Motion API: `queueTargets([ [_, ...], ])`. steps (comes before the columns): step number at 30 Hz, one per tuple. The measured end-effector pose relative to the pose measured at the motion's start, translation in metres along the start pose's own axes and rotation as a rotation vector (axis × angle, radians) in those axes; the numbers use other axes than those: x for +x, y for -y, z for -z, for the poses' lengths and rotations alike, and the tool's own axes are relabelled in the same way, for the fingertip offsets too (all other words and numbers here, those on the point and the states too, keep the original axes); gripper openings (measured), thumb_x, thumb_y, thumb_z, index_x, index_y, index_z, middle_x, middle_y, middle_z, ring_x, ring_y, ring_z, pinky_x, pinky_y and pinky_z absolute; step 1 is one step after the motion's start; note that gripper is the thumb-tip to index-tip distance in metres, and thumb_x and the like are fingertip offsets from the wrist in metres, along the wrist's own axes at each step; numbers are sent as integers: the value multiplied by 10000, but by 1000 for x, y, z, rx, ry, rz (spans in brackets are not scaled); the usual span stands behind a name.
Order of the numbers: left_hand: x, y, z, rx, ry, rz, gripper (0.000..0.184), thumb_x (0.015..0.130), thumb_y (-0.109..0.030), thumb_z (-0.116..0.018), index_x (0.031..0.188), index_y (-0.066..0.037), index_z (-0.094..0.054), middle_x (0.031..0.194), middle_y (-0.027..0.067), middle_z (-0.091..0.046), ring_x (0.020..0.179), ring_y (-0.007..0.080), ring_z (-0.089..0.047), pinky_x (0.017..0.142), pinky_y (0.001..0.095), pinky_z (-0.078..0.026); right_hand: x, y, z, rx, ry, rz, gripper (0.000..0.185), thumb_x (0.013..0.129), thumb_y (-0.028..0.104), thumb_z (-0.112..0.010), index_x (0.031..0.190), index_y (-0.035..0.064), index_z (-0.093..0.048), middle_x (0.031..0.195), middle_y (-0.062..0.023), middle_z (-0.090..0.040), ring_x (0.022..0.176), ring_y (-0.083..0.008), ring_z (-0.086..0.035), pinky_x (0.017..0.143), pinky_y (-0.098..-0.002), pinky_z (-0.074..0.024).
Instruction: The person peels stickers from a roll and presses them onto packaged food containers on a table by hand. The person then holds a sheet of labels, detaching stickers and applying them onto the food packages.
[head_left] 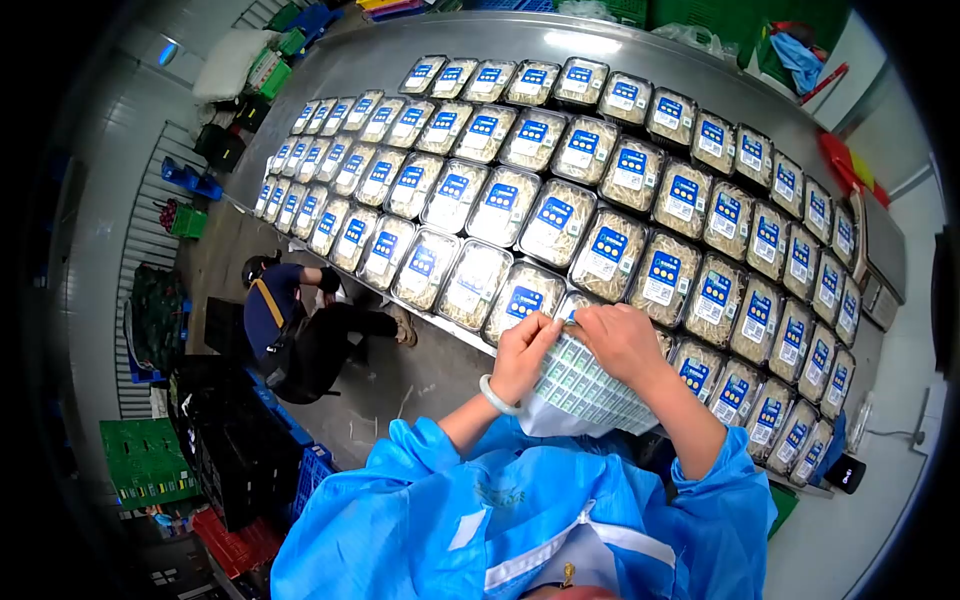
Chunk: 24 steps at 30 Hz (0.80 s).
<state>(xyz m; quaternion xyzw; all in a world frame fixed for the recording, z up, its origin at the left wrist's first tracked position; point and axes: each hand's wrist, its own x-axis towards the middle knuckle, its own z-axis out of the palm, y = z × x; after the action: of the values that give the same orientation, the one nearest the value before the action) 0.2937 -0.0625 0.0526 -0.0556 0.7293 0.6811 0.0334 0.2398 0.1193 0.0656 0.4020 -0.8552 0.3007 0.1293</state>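
A sheet of small green-and-white labels (585,385) hangs in front of my chest at the near edge of the table. My left hand (525,358) pinches its upper left part between thumb and fingers; a pale bangle is on that wrist. Closed on the sheet's top edge is my right hand (622,345), fingertips close to those of my left. Whether a single label is between the right fingertips is hidden. Just beyond both hands stand packed plastic trays (525,300) of pale, thin strands, each with a blue-and-white label. One tray lies partly covered by my hands.
Rows of such trays cover much of the metal table (370,75). A person (285,320) in dark clothes crouches left of the table, near black crates (235,440). A scale-like metal device (880,240) stands at the right end. A green crate (150,460) is at lower left.
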Motion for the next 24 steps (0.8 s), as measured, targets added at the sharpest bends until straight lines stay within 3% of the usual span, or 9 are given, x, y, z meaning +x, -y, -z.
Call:
queueTargets([
  [2,-7,-4,1,-75,13,21,238,983,-185,-557,828,-7,-589,667,-40,-475,648,28,-380,564,230,-330,-1,0,-8,11,-132,84,123,827,162,-614,888,72,-556,730,-32,-555,654,-193,-589,581,-332,-445],
  [6,-32,-12,4,-107,-57,50,241,989,-178,-530,810,-24,-579,692,-66,-435,671,22,-358,581,215,-307,-4,9,-10,-75,-76,273,106,800,152,-575,882,89,-558,662,-9,-454,595,-169,-521,552,-314,-399],
  [12,-63,-2,19,-94,-198,119,246,983,-184,-550,800,-25,-585,694,-70,-467,667,19,-364,565,209,-298,-11,28,-28,-33,-96,470,143,760,135,-612,892,89,-582,679,-5,-494,608,-184,-530,543,-323,-406],
  [15,-63,5,40,51,-259,133,261,994,-196,-544,806,-20,-586,690,-77,-471,655,12,-359,552,207,-296,-19,36,-25,270,-258,314,138,770,141,-605,899,94,-606,704,-30,-561,624,-223,-559,546,-344,-429],
  [16,-59,8,52,19,-294,122,265,999,-200,-538,810,-21,-591,696,-76,-484,653,9,-371,556,200,-304,-27,31,-14,282,-213,155,132,807,125,-624,931,79,-624,812,-65,-637,705,-233,-620,600,-350,-486],
  [17,-52,12,68,-12,-329,106,270,1004,-203,-532,815,-22,-596,702,-75,-496,652,5,-382,559,193,-312,-35,24,-24,253,-484,-23,115,841,119,-655,949,87,-633,820,-91,-667,674,-237,-633,587,-350,-504],
  [19,-36,19,107,-46,-391,93,258,1011,-203,-520,849,-22,-607,728,-62,-542,652,6,-438,574,184,-352,-35,16,-11,589,-494,-750,192,907,213,-669,950,33,-618,762,-70,-687,570,-113,-591,492,-277,-456],
  [20,-28,23,130,-79,-385,98,249,1012,-198,-515,861,-23,-607,742,-53,-561,658,9,-463,584,186,-372,-39,-1,-8,602,-323,-1087,196,907,196,-668,941,7,-628,770,-45,-692,592,-67,-557,512,-244,-430],
  [24,12,23,206,-74,-370,131,241,1014,-192,-508,845,-38,-586,769,-37,-593,670,11,-501,602,187,-405,-81,-29,-82,746,-380,-1245,223,855,171,-712,961,-15,-651,733,-46,-669,586,-55,-513,508,-236,-374],
])
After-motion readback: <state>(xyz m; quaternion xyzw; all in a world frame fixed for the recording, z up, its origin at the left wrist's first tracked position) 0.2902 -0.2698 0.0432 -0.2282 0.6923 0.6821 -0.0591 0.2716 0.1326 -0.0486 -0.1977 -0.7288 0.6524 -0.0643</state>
